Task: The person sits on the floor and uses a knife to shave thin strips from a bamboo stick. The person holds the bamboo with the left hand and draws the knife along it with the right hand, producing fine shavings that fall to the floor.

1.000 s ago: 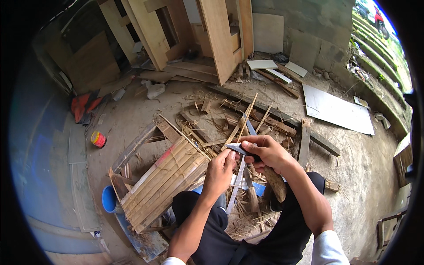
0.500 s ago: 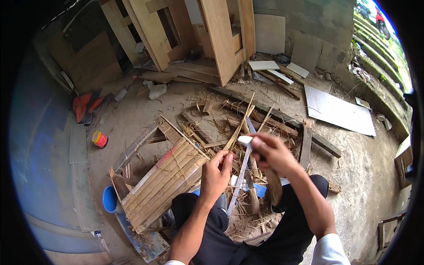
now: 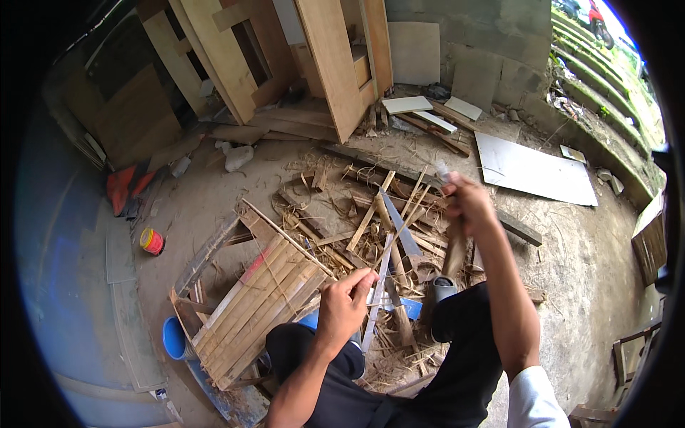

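Since the earlier frame, the right hand (image 3: 469,203) has moved up and away from the left hand (image 3: 342,314), carrying its long-handled tool (image 3: 457,250) forward and to the right. The left hand sits slightly lower in view, and the view itself has shifted a little.

Right hand: fingers wrapped closed around the tool near its pale upper end, which is blurred; its exact shape cannot be determined. The brown handle runs down below the fist toward the foot. The high grip is judged to favour control of the working end, the long handle being left free.

Left hand: fingers brought together in a pinch, evidently on the near end of a thin wooden strip (image 3: 414,196). The strip slopes up and away above the debris, between the two hands. Holding only the end probably leaves its length exposed and clear of the fingers. The left hand is raised above the knee, presumably for steadiness.

Surroundings: a handsaw (image 3: 401,225) lies among scrap wood beyond the left hand, and a long pale strip (image 3: 377,303) slants down just beside that hand. A slatted wooden frame (image 3: 264,296) stands tilted to the left, with a blue bucket (image 3: 171,339) beside it, both apparently set aside from the working space.
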Demonstrator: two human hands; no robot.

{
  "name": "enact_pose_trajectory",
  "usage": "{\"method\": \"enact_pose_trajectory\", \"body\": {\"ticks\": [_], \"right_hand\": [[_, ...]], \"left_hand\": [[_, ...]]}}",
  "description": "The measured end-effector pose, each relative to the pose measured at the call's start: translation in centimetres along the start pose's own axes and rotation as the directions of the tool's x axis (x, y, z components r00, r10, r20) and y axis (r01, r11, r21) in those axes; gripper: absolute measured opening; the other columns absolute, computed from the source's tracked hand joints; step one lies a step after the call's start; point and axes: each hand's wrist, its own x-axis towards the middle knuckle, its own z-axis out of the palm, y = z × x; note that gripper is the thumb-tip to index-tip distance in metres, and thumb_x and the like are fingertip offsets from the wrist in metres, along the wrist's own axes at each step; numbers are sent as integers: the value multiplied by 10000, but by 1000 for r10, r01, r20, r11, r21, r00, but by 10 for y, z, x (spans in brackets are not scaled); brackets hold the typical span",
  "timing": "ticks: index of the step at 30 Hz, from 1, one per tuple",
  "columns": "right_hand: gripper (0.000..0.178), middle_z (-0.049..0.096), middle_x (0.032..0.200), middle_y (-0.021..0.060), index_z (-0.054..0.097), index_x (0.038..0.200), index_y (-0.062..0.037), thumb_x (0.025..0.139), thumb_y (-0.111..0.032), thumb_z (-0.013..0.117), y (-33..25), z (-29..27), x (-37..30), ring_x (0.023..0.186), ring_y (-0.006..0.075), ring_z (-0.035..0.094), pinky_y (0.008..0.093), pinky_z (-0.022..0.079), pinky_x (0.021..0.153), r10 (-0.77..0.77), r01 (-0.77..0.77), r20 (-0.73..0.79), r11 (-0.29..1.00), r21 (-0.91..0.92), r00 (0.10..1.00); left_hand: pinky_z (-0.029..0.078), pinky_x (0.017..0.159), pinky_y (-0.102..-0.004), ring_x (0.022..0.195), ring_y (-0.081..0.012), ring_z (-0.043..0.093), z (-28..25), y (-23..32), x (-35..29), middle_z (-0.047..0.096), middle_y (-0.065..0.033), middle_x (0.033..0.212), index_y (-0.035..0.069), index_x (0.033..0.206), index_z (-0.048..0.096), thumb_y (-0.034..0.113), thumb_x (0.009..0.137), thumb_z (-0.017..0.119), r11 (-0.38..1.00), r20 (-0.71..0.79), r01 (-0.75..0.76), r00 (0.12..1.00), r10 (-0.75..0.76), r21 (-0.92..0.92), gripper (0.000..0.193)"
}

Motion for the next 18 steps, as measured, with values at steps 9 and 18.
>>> {"method": "enact_pose_trajectory", "body": {"ticks": [9,18], "right_hand": [[253,492,660,-35,596,1120,-76,983,-267,501,63,9,-44,466,30,353,188,276,393,243,-84,516,946,-313,822],[278,530,668,-15,606,1198,-71,971,-214,533,46,26,-44,470,40,359,196,268,396,248,-128,578,962,-241,777]], "left_hand": [[336,476,-232,547,-31,417,-1,-4,11,488,24,591,13,998,672,177,938,587,994,-187,-105,977,101,-11,194],[375,505,-256,562,-59,436,2,-2,9,588,-39,659,-9,1034,656,207,953,563,989,-202,-146,969,145,13,249]]}}
